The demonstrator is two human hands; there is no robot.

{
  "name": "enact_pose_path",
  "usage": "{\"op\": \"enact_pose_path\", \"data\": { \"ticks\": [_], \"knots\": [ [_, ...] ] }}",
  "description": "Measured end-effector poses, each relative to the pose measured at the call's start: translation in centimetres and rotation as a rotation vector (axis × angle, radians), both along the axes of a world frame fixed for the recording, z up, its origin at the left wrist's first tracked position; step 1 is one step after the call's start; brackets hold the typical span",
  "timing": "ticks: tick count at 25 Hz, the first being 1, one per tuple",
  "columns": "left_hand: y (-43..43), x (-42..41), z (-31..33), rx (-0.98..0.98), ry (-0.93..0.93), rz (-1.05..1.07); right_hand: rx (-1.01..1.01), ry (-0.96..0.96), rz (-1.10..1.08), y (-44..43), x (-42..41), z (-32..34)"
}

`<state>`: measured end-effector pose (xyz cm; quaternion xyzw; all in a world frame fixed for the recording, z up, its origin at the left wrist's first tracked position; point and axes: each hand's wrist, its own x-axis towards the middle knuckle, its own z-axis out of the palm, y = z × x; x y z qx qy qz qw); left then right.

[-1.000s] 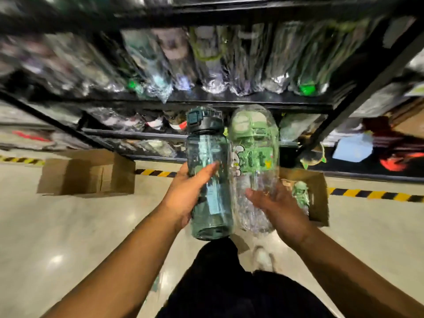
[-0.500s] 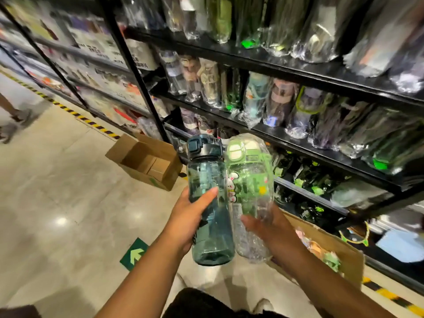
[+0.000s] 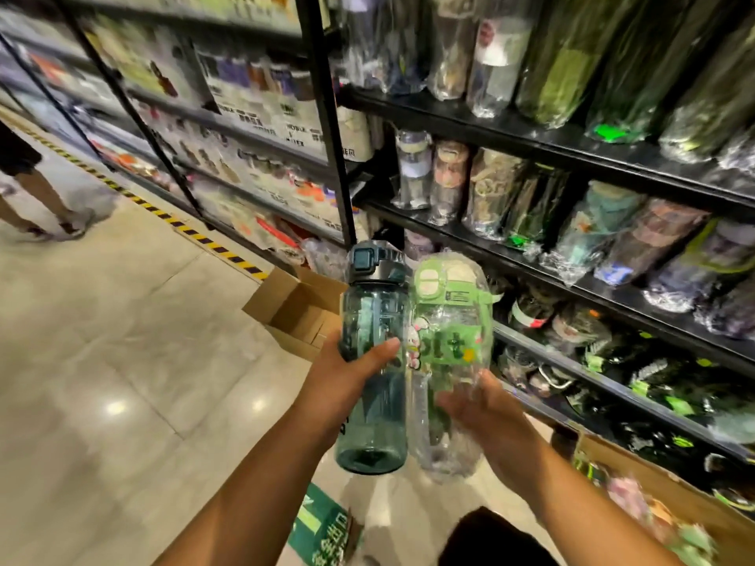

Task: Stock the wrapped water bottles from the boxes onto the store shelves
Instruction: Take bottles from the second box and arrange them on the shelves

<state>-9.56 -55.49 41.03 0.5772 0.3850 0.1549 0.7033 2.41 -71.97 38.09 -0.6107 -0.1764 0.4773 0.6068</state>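
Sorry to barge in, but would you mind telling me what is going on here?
A person stands in a shop aisle holding two water bottles upright, side by side. The left hand grips a teal bottle, and the right hand holds a green-lidded bottle in clear plastic wrap. Neither is on the black shelves yet, which already carry many wrapped bottles. An open cardboard box sits on the floor just beyond the hands.

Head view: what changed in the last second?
The view swung left, from square on the shelves to along the aisle; the open box now sits behind the bottles. Nothing taken or let go: left hand still grips the teal bottle, right hand still holds the wrapped green bottle, side by side.
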Motion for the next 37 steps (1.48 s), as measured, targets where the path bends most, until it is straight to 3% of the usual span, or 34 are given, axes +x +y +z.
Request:
{"op": "enact_pose_path", "data": {
  "ticks": [5,11,17,24,29,37],
  "knots": [
    [9.0,3.6,-3.1,-0.07,0.028,-0.035,-0.064,0.029,-0.074,8.8,4.5,-1.8],
    [20.0,11.6,-6.2,-0.197,0.06,-0.11,-0.054,-0.003,0.013,18.7,13.6,-2.9],
    [27.9,20.4,-8.6,-0.165,0.109,-0.032,-0.152,-0.012,0.012,25.8,19.9,-3.6],
    [37.3,28.2,-12.2,-0.13,0.221,-0.074,-0.151,0.121,-0.216,31.2,20.7,-5.7],
    [40.8,31.6,-11.0,-0.007,0.159,-0.118,-0.169,0.209,-0.333,33.6,20.5,-6.7],
    [44.3,35.4,-13.0,0.044,0.213,-0.073,-0.118,0.232,-0.382,36.4,20.1,-7.5]
  ]
}}
